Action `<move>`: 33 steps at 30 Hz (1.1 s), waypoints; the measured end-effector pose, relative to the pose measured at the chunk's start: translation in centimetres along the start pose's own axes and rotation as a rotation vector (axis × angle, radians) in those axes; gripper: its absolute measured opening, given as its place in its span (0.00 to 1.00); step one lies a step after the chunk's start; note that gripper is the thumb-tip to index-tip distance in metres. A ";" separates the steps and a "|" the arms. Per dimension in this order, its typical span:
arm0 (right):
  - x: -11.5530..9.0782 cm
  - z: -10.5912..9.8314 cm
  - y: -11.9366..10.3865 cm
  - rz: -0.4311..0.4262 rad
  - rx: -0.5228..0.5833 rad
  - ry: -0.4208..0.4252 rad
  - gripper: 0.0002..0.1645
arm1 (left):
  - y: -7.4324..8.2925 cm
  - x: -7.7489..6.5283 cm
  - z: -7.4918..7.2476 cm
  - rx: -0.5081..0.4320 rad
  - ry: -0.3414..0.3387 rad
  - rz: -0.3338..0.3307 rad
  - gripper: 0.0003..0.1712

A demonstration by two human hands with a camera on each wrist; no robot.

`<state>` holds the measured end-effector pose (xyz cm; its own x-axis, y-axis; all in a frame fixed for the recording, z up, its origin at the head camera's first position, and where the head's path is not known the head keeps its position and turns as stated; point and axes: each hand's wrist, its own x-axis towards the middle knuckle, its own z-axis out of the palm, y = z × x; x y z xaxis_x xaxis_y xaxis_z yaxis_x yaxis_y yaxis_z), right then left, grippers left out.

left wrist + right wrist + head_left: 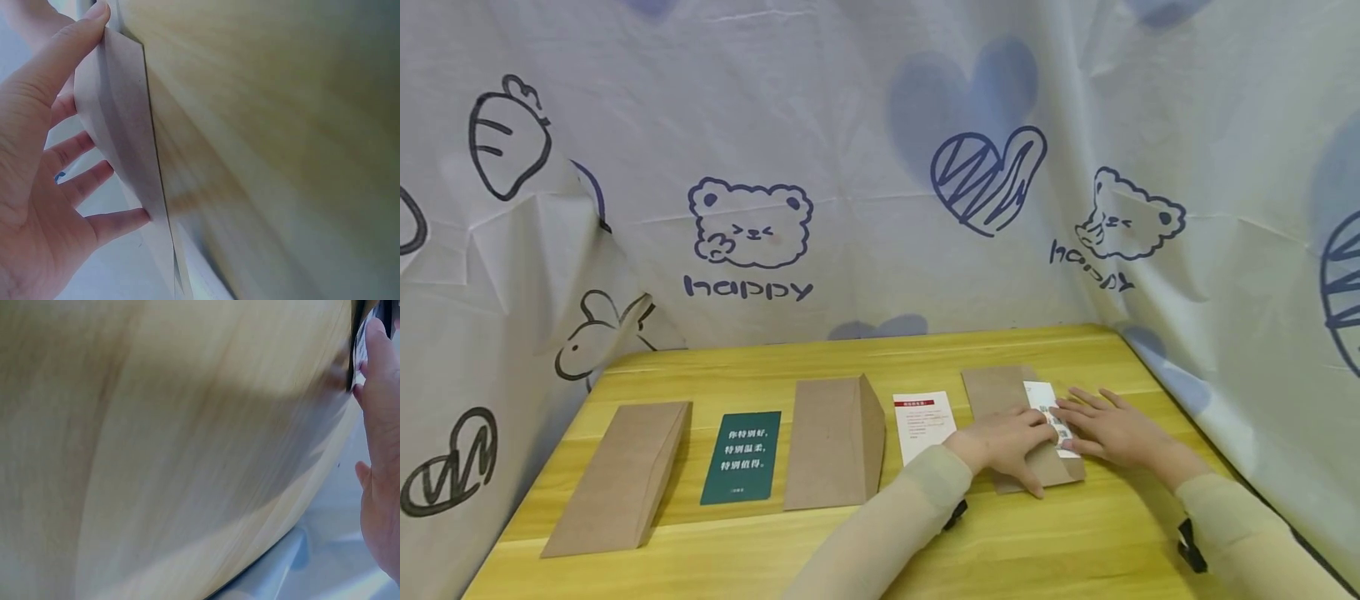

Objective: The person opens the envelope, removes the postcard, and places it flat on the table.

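At the right of the table, a brown paper envelope point(996, 389) lies flat under my left hand point(1006, 440). The spread fingers of that hand rest on the paper, and its thumb is by the near edge; the left wrist view shows the same envelope point(122, 81) against the fingertips. A white printed card point(1040, 393) lies partly over the envelope, at its right side. My right hand point(1116, 429) pinches the right edge of this card with thumb and fingers. In the right wrist view only the thumb side of the right hand point(381, 425) shows, beside the card's edge.
To the left lie a white card with a red band point(921, 421), a brown envelope with its flap raised point(823, 442), a green card with white writing point(741, 458) and another brown envelope point(613, 479). A patterned white cloth point(850, 167) surrounds the yellow wooden table point(715, 558).
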<state>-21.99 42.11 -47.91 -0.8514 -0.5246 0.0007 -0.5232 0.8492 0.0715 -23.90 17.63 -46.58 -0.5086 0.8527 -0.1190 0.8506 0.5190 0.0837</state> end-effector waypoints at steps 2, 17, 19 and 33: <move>-0.1 0.1 0.0 0.000 0.003 0.014 0.37 | 0.0 0.0 0.0 -0.006 0.001 0.001 0.46; -0.9 -0.4 0.3 0.060 0.037 0.072 0.36 | 0.2 0.0 -0.2 -0.006 -0.014 -0.021 0.45; -0.9 -0.4 0.0 0.079 0.041 0.084 0.36 | 0.2 0.1 -0.1 -0.007 -0.016 -0.023 0.45; 0.8 -0.1 -3.1 0.211 0.090 0.114 0.31 | 0.0 0.1 0.1 -0.021 -0.015 -0.001 0.50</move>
<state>-21.09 39.06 -48.00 -0.9350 -0.3340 0.1191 -0.3398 0.9400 -0.0315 -23.95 17.71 -46.69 -0.5069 0.8515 -0.1341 0.8473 0.5208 0.1042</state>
